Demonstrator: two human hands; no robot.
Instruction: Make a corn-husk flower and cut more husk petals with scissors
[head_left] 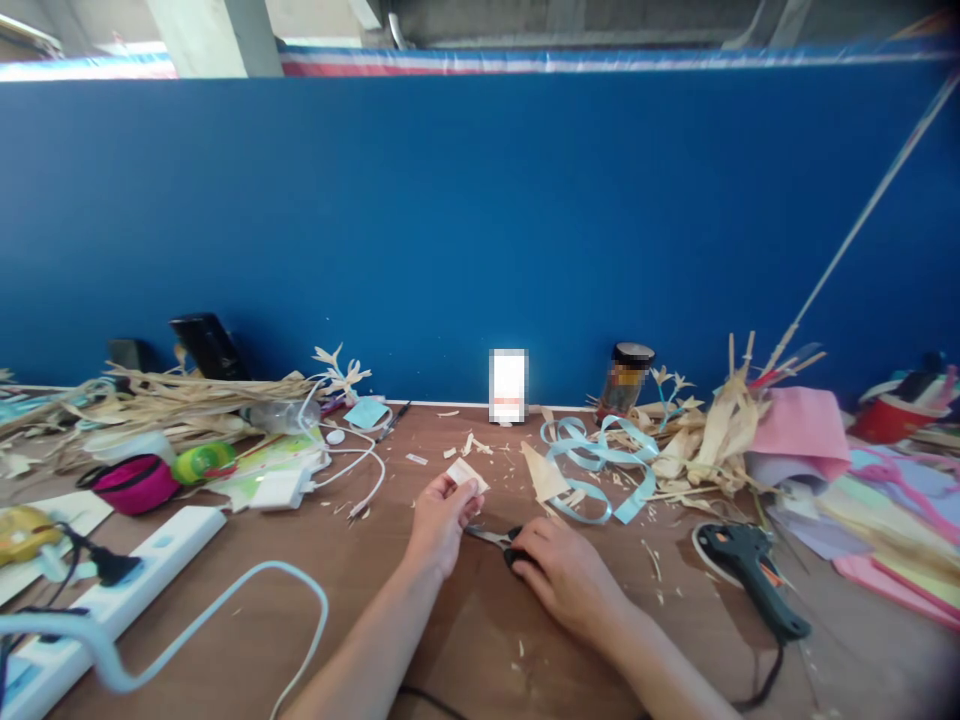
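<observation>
Between the thumb and fingers of my left hand [445, 512] is a small pale piece of husk [466, 475], held just above the table. My right hand [561, 565] is closed around the black handles of a pair of scissors [491, 538]. The scissor blades point left, toward my left hand, just below the husk piece. A larger pale husk piece [546, 474] lies beyond my right hand, beside a curled light blue ribbon [596, 455].
A glue gun [750, 570] lies at the right, near pink cloth [802, 430] and dried husks [720, 420]. At the left are a white power strip [150, 570], cables and a magenta pouch [139, 483]. A jar [626, 380] stands by the blue partition [420, 220].
</observation>
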